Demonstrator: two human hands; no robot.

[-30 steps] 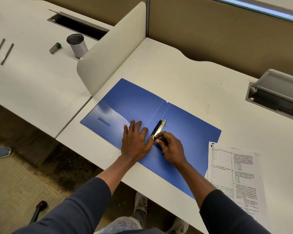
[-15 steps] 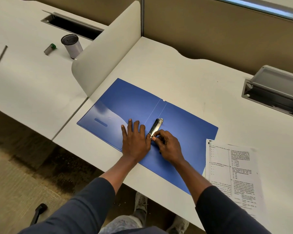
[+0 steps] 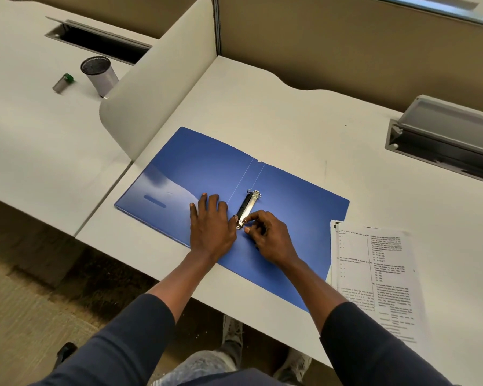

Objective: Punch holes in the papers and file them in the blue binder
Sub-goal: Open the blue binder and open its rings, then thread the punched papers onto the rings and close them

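Blue plastic binder [image 3: 290,196] lies open. Right hand [image 3: 271,240] pinches the near end of its metal ring clip [image 3: 247,206]; left hand [image 3: 211,227] presses flat alongside

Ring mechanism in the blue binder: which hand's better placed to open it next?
Right, probably. The right hand pinches the near end of the ring mechanism with its fingertips, while the left hand lies flat on the left cover of the blue binder, steadying it.
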